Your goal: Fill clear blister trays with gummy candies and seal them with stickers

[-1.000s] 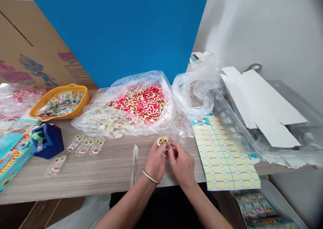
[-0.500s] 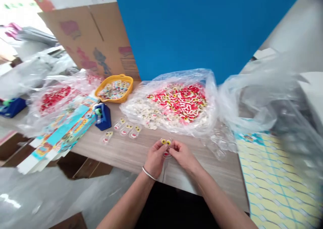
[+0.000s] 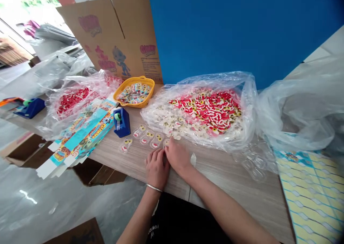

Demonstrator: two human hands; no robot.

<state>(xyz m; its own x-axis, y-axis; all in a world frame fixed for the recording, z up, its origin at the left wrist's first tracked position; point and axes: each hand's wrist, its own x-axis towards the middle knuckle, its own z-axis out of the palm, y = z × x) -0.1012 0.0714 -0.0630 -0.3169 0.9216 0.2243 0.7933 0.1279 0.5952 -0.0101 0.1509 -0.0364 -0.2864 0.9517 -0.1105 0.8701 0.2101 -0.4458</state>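
Observation:
My right hand (image 3: 178, 156) is closed at the edge of a clear plastic blister pack (image 3: 166, 142), set at the right end of a row on the table; the hand hides most of it. Beside it, my left hand (image 3: 157, 168) rests on the tabletop, fingers bent downward and a little apart, holding nothing that I can see. Several filled packs (image 3: 156, 141) lie just beyond, each with yellow eye-shaped candies and a red-and-white mouth-shaped one. Behind them spreads an open clear bag (image 3: 242, 89) of loose red, white and yellow gummy candies (image 3: 219, 109).
A yellow basket (image 3: 149, 102) of packs and a blue tape dispenser (image 3: 122, 123) stand left of the bag. Flat printed cartons (image 3: 83, 132) overhang the front edge. Empty clear shells (image 3: 255, 165) lie at right, near yellow printed sheets (image 3: 309, 197). A blue panel (image 3: 228, 32) rises behind.
Both hands have moved left and down from in front of me, taking the held pack to the row's right end. My left hand has let go of it. The view has shifted left.

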